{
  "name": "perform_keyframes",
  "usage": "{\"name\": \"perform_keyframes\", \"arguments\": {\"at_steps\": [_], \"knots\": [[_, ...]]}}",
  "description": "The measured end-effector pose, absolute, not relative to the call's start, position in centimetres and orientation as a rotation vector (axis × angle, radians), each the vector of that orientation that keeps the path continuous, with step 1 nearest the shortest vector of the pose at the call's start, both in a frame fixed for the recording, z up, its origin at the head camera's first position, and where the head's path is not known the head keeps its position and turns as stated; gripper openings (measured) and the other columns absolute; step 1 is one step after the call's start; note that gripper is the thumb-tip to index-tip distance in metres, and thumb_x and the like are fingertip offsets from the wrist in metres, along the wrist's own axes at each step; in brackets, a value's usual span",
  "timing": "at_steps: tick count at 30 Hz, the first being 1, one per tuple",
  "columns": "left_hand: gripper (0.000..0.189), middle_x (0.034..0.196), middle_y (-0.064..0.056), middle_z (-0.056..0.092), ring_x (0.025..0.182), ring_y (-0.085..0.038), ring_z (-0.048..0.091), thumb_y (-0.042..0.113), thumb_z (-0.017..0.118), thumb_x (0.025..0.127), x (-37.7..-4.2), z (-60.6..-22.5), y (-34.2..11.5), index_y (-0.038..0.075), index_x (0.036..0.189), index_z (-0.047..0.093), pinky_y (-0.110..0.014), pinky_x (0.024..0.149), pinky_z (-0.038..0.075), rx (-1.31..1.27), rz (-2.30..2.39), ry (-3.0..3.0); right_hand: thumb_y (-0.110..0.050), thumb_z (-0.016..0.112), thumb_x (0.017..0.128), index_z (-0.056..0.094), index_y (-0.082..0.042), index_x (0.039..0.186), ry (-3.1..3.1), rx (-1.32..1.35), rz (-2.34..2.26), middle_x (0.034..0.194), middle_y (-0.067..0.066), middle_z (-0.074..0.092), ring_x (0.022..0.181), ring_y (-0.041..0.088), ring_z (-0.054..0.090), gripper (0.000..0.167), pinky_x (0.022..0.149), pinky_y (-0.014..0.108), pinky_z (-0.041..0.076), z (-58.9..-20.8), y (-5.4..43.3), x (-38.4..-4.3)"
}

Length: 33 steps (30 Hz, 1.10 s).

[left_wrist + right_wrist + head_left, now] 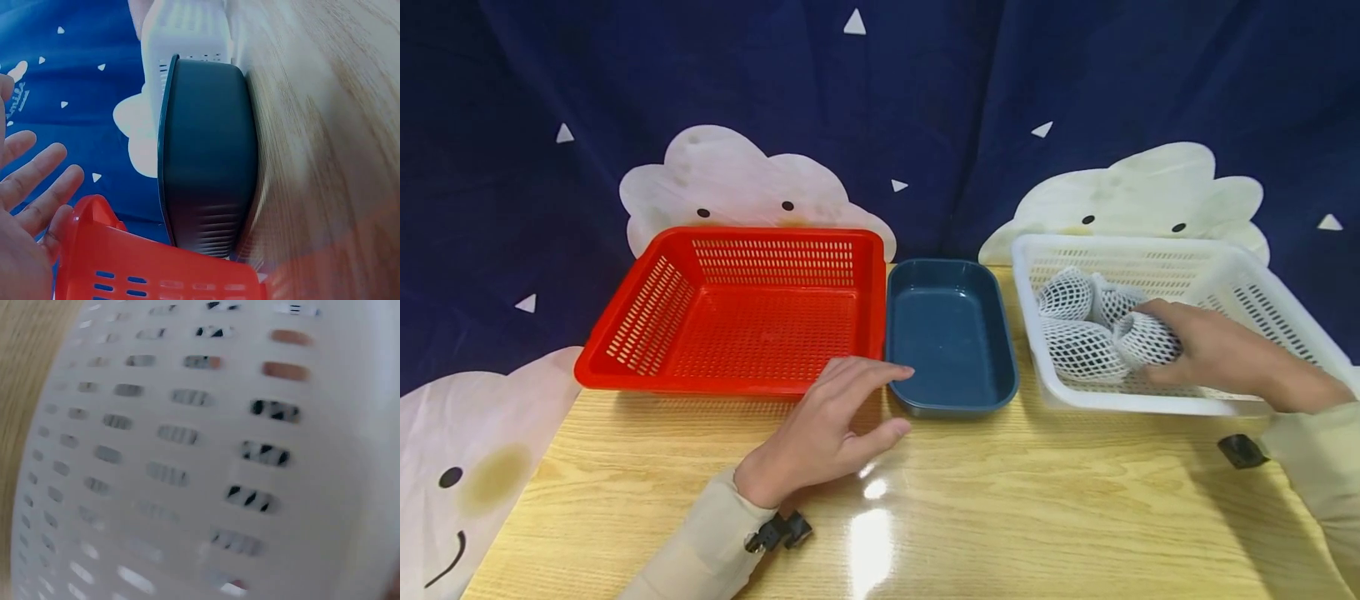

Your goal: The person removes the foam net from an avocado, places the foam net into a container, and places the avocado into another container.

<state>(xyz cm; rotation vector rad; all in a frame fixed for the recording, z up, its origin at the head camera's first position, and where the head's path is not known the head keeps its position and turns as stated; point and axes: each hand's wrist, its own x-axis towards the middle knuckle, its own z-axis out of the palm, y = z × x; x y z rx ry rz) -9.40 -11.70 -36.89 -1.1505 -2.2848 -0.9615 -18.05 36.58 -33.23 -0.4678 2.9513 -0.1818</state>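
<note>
My right hand (pixel 1213 350) reaches into the white basket (pixel 1150 406). Its thumb and fingers curl round the right side of a round bundle in white foam netting (pixel 1142 340); what is inside is hidden. Several more netted bundles (pixel 1082 350) lie at the basket's left end. My left hand (pixel 823 425) is empty, fingers loosely extended by the near right corner of the red basket (pixel 730 385), its index fingertip overlapping the edge of the dark blue tray (pixel 943 350) in the head view. In the right wrist view, the basket's slotted wall (pixel 206 456) hides that hand's work.
The red basket, blue tray and white basket stand in a row along the back of a wooden table (pixel 1000 500). Behind them hangs a dark blue curtain (pixel 925 100) with white clouds and triangles. Both baskets have raised, slotted walls; the tray's wall (pixel 206 156) is solid.
</note>
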Motion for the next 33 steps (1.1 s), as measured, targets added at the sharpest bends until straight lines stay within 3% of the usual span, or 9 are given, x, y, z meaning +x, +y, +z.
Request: {"name": "perform_keyframes", "arguments": {"at_steps": [7, 15, 21, 24, 29, 33], "knots": [[0.046, 0.132, -0.003, 0.071, 0.120, -0.017, 0.065, 0.042, 0.061, 0.102, -9.3, -36.8, -11.7, 0.011, 0.136, 0.061, -0.038, 0.104, 0.051, -1.156, -0.958, -2.279, -0.036, 0.090, 0.072, 0.055, -0.010, 0.139, 3.123, -0.576, -0.226, 0.119, 0.017, 0.071, 0.093, 0.029, 0.067, 0.080, 0.072, 0.042, 0.052, -31.7, 36.4, -17.0], [0.043, 0.133, 0.000, 0.071, 0.121, -0.016, 0.066, 0.036, 0.065, 0.100, -8.9, -36.6, -11.6, 0.014, 0.137, 0.061, -0.039, 0.106, 0.051, -1.164, -0.908, -2.356, -0.036, 0.091, 0.067, 0.058, -0.010, 0.135, 3.247, -0.695, -0.228, 0.117, 0.017, 0.072, 0.090, 0.033, 0.070, 0.080, 0.072, 0.054, 0.054, -30.0, 34.4, -15.8], [0.040, 0.130, 0.000, 0.072, 0.118, -0.015, 0.067, 0.032, 0.066, 0.099, -8.8, -36.6, -11.4, 0.013, 0.135, 0.062, -0.037, 0.103, 0.053, -1.180, -0.878, -2.359, -0.037, 0.093, 0.063, 0.062, -0.012, 0.135, 3.269, -0.827, -0.253, 0.124, 0.016, 0.072, 0.102, 0.035, 0.071, 0.083, 0.081, 0.056, 0.052, -29.2, 32.1, -14.9], [0.039, 0.127, -0.001, 0.073, 0.115, -0.015, 0.068, 0.031, 0.066, 0.099, -8.7, -36.6, -11.3, 0.012, 0.134, 0.063, -0.035, 0.102, 0.054, -1.193, -0.866, -2.348, -0.035, 0.094, 0.060, 0.063, -0.014, 0.134, 3.284, -0.904, -0.252, 0.122, 0.014, 0.072, 0.100, 0.030, 0.071, 0.083, 0.079, 0.054, 0.052, -29.0, 31.0, -14.7], [0.039, 0.124, 0.001, 0.073, 0.112, -0.013, 0.068, 0.029, 0.067, 0.099, -8.4, -36.4, -11.3, 0.013, 0.134, 0.064, -0.034, 0.100, 0.055, -1.224, -0.826, -2.339, -0.035, 0.093, 0.057, 0.064, -0.014, 0.128, 3.306, -1.099, -0.229, 0.111, 0.007, 0.072, 0.081, 0.019, 0.067, 0.079, 0.065, 0.045, 0.054, -28.9, 29.1, -14.1], [0.036, 0.120, 0.005, 0.074, 0.109, -0.010, 0.068, 0.031, 0.068, 0.098, -8.0, -36.2, -11.0, 0.016, 0.131, 0.066, -0.029, 0.099, 0.055, -1.268, -0.758, -2.362, -0.037, 0.092, 0.056, 0.066, -0.017, 0.126, 3.311, -1.228, -0.231, 0.107, 0.000, 0.070, 0.078, 0.013, 0.062, 0.078, 0.060, 0.038, 0.052, -28.9, 27.7, -13.6]]}}
